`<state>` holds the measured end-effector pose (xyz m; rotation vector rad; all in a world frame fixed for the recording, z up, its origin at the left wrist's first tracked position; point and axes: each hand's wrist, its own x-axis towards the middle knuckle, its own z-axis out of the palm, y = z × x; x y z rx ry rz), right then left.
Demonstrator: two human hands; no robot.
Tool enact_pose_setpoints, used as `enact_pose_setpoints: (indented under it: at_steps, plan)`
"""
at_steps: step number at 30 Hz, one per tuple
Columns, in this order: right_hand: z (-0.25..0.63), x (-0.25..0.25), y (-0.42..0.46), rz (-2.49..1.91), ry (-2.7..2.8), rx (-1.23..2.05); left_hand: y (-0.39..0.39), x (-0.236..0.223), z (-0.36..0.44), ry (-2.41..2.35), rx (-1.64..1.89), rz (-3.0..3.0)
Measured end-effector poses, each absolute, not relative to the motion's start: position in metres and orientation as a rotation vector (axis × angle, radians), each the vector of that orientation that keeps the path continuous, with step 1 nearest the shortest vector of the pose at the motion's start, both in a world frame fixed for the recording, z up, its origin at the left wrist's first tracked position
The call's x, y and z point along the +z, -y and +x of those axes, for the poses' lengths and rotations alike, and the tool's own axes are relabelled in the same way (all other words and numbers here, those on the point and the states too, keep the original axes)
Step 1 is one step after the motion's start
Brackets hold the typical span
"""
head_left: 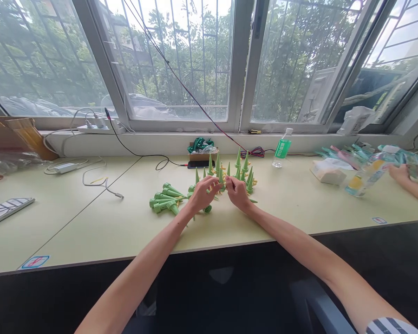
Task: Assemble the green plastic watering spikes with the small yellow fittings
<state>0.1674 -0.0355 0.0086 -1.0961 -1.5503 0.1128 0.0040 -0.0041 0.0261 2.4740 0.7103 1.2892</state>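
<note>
My left hand (204,192) is closed with fingertips pinched around a green plastic cone-shaped spike (220,180). Just to its right, my right hand (237,191) is closed too, thumb and fingers pressed together beside the same spike; what is between them is too small to make out. Several more green spikes (250,180) with small yellow parts stand point-up behind and right of my hands. On the left lies a loose pile of green spikes (167,199), some partly behind my left hand.
A small cardboard box (216,155) with dark green material and a black phone (201,164) lie behind. Water bottle (282,148), tissue pack (329,170) and a yellow-labelled bottle (369,171) stand right, near another person's hand (400,175). Cables (106,185) and a phone (9,211) lie left.
</note>
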Motion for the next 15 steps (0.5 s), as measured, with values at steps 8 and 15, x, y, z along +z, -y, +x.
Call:
enact_pose_setpoints:
  at_steps: [8, 15]
  plan:
    - [0.1679, 0.0082, 0.0374, -1.077, 1.507, 0.124, 0.0066, 0.0295, 0.0041, -0.829, 1.311, 2.359]
    - [0.1675, 0.0065, 0.0399, -1.043, 1.596, 0.176, 0.0040, 0.0251, 0.0037, -0.884, 1.155, 2.326]
